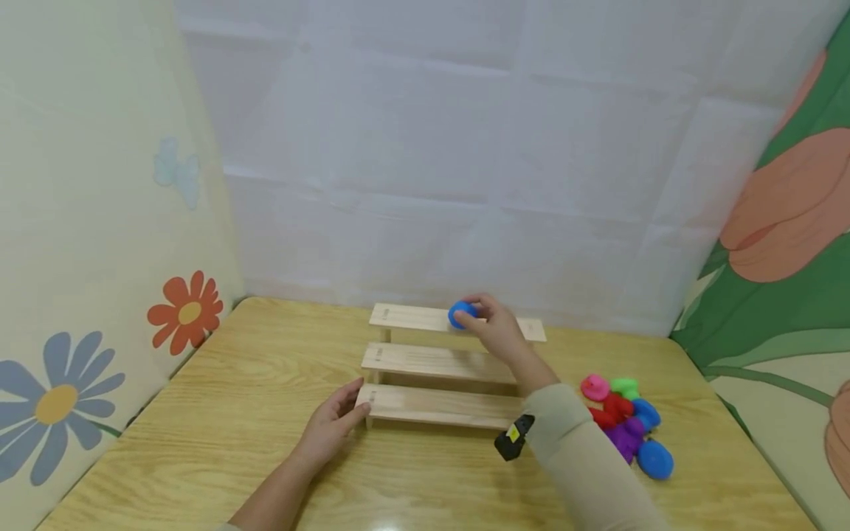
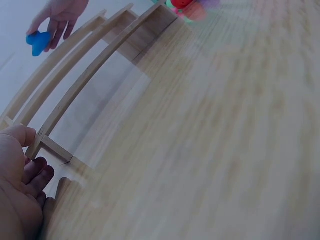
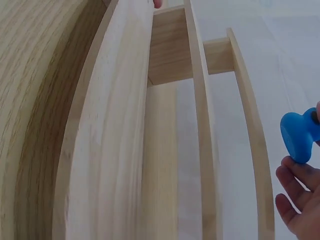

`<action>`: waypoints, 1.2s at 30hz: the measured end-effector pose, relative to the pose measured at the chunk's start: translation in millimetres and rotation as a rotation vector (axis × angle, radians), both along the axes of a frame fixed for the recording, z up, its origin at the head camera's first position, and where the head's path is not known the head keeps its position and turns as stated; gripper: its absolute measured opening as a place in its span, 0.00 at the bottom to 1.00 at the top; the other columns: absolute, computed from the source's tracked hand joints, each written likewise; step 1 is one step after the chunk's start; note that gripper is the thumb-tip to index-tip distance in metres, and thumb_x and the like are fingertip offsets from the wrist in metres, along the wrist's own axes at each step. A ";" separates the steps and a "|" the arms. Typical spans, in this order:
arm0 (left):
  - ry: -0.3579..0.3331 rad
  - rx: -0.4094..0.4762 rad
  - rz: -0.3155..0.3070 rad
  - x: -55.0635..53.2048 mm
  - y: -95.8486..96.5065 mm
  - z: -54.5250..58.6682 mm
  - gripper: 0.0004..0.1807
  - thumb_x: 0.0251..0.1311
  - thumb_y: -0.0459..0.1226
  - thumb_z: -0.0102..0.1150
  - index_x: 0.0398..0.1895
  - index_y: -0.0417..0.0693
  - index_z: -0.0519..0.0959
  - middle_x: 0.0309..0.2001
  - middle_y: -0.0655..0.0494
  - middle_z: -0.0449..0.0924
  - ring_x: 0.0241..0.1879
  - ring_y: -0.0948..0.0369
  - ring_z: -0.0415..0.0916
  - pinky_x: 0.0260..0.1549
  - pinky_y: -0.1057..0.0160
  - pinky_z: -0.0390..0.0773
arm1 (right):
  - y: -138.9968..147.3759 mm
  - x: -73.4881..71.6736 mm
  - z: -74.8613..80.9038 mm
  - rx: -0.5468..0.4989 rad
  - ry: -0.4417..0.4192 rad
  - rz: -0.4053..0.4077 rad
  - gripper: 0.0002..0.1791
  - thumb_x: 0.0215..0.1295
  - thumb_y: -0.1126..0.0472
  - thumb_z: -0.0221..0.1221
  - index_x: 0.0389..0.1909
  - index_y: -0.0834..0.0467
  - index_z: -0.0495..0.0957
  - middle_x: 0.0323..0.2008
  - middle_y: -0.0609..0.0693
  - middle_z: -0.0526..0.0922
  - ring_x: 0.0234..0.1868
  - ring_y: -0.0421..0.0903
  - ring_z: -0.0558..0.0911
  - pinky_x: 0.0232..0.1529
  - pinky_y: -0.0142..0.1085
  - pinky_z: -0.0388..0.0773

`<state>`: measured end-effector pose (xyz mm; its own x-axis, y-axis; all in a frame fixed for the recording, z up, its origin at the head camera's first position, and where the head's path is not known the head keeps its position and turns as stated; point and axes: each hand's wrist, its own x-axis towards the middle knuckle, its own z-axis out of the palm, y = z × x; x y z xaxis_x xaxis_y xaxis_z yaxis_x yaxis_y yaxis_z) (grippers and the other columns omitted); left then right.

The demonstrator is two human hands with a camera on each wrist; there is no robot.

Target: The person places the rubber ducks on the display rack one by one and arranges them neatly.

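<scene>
Before me, the right hand (image 1: 501,335) pinches a blue toy (image 1: 460,316) near the wooden rack's (image 1: 432,360) top step (image 1: 413,317); the left hand (image 1: 328,422) grips the lowest step's (image 1: 441,405) left end.

White sheet (image 1: 465,147), showing crease lines, is standing behind the wood-grain tabletop (image 1: 232,398).
On the left, a cream panel (image 1: 80,110) is displaying a pale blue butterfly (image 1: 177,172), a red flower (image 1: 189,313) and a blue-gray flower (image 1: 56,405); on the right, a patterned panel (image 1: 783,431) is showing salmon-pink petals (image 1: 790,206) against green leaves (image 1: 806,302).
</scene>
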<state>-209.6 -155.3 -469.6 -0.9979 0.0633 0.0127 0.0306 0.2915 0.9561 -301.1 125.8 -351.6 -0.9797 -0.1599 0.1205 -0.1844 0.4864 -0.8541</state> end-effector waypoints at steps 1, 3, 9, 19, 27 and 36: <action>0.001 0.001 0.001 -0.1 0.0 0.2 0.31 0.69 0.40 0.55 0.72 0.38 0.62 0.63 0.38 0.73 0.62 0.47 0.71 0.57 0.57 0.73 | -2.7 -0.4 -0.3 -0.005 0.001 0.004 0.21 0.68 0.49 0.60 0.58 0.53 0.75 0.58 0.59 0.79 0.57 0.55 0.78 0.54 0.48 0.77; 0.004 -0.004 0.004 -0.4 0.0 0.2 0.31 0.69 0.40 0.55 0.72 0.38 0.62 0.62 0.38 0.74 0.62 0.47 0.71 0.55 0.60 0.73 | -7.5 -1.1 -1.6 -0.017 0.001 0.011 0.20 0.68 0.50 0.60 0.57 0.53 0.75 0.57 0.59 0.79 0.57 0.55 0.78 0.53 0.48 0.78; 0.010 -0.004 0.024 -1.1 1.0 -0.2 0.30 0.68 0.38 0.56 0.71 0.37 0.63 0.60 0.39 0.76 0.60 0.48 0.73 0.51 0.69 0.72 | -20.2 -4.5 -7.5 -0.026 0.022 0.042 0.19 0.68 0.52 0.61 0.56 0.55 0.76 0.59 0.61 0.79 0.58 0.57 0.79 0.53 0.48 0.79; 0.026 -0.007 0.029 -1.7 1.8 -1.4 0.30 0.68 0.38 0.57 0.70 0.37 0.64 0.59 0.39 0.77 0.59 0.49 0.73 0.51 0.71 0.72 | -38.2 -6.8 -6.4 -0.002 0.031 0.061 0.20 0.68 0.50 0.60 0.56 0.54 0.76 0.60 0.61 0.78 0.59 0.57 0.79 0.57 0.49 0.77; 0.022 0.002 0.027 -1.2 1.7 -1.0 0.30 0.68 0.38 0.56 0.70 0.37 0.64 0.59 0.39 0.77 0.60 0.49 0.73 0.51 0.71 0.72 | -43.5 -9.3 -8.5 0.059 0.028 0.041 0.21 0.68 0.46 0.60 0.57 0.51 0.76 0.60 0.58 0.79 0.59 0.56 0.78 0.59 0.50 0.75; 0.015 0.013 0.033 -1.2 1.8 0.1 0.30 0.68 0.38 0.57 0.70 0.37 0.64 0.60 0.39 0.76 0.60 0.49 0.73 0.50 0.71 0.72 | -41.3 -11.6 -11.1 0.085 0.079 0.027 0.21 0.67 0.47 0.60 0.58 0.51 0.78 0.60 0.56 0.78 0.64 0.59 0.75 0.62 0.51 0.73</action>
<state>-210.8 -153.4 -469.5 -0.9991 0.0305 0.0281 0.0355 0.2800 0.9594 -312.7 84.6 -362.7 -0.9630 -0.1987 0.1818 -0.2632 0.5507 -0.7921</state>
